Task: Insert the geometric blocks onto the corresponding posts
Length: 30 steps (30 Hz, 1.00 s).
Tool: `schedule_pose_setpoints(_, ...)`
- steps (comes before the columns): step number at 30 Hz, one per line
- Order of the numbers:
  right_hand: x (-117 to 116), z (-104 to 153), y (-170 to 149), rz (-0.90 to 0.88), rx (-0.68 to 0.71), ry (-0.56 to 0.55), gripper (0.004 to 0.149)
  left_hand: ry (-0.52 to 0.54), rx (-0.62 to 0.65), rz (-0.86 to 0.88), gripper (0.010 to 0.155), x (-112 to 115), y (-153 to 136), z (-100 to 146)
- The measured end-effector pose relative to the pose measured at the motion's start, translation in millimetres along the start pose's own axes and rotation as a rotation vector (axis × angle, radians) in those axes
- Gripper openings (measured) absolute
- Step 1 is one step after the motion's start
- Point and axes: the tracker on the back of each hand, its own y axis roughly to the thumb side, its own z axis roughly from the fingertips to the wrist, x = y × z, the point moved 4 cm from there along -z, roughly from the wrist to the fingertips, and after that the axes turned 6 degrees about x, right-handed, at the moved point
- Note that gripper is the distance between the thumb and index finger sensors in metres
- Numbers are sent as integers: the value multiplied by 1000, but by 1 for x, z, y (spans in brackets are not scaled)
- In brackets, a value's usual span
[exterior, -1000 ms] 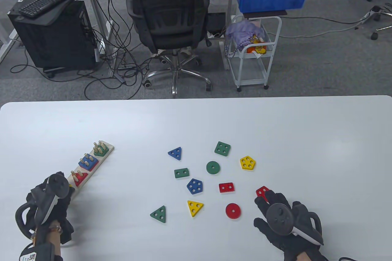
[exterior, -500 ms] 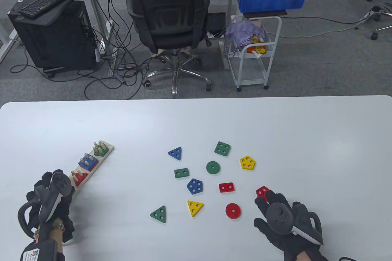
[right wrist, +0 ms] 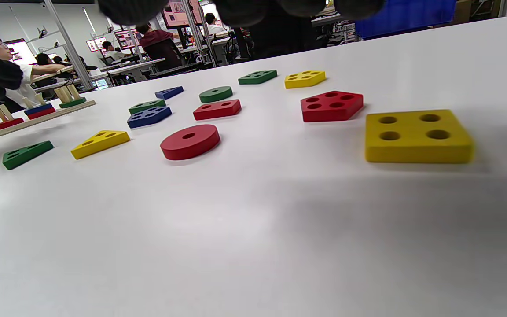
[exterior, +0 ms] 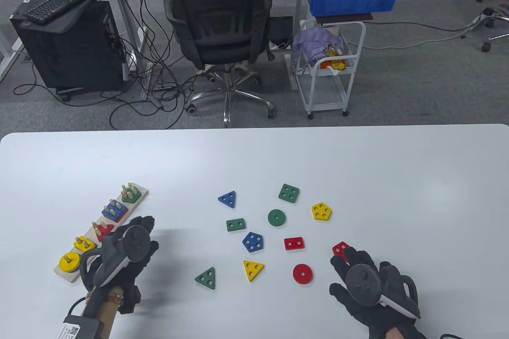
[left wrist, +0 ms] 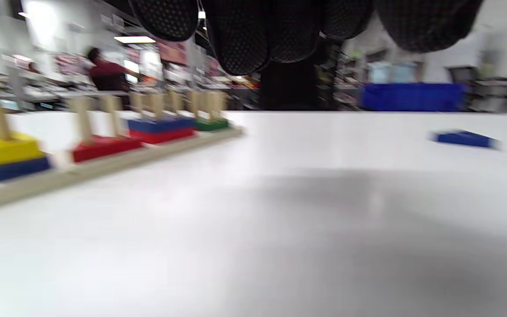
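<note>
Two gloved hands over white desk (exterior: 358,164). Left hand (exterior: 131,247) hangs just beside peg board (exterior: 137,198), at board's 3 o'clock side, fingers loosely curled, holding nothing. Board at 9 o'clock of desk carries yellow disc (exterior: 69,262), yellow rectangle (exterior: 84,243), red triangle (exterior: 104,229), blue square (exterior: 114,211), green pentagon (exterior: 131,194) on its pegs. Right hand (exterior: 368,281) at 5 o'clock lies flat, fingers spread, fingertips at red pentagon (exterior: 340,248); contact cannot be told. Yellow square (right wrist: 417,134) shows only in wrist view, beside red pentagon. Loose blocks scattered mid-desk, among them red disc (exterior: 302,274) and green triangle (exterior: 206,277).
</note>
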Motion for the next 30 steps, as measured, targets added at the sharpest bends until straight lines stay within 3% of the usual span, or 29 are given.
schedule_pose_setpoints(3,1,0,-1,-1,0,-7,65,-170,248,108,66,20,44,1)
schedule_pose_setpoints(10,-1,0,0,1,2,1,65,-232,409,-21,67,46,96,9)
schedule_pose_setpoints(14,-1,0,0,0,0,5,65,-281,417,-54,66,60,103,5)
schedule_pose_setpoints(30,0,0,-2,-5,-6,1,65,-133,401,-85,61,58,110,5)
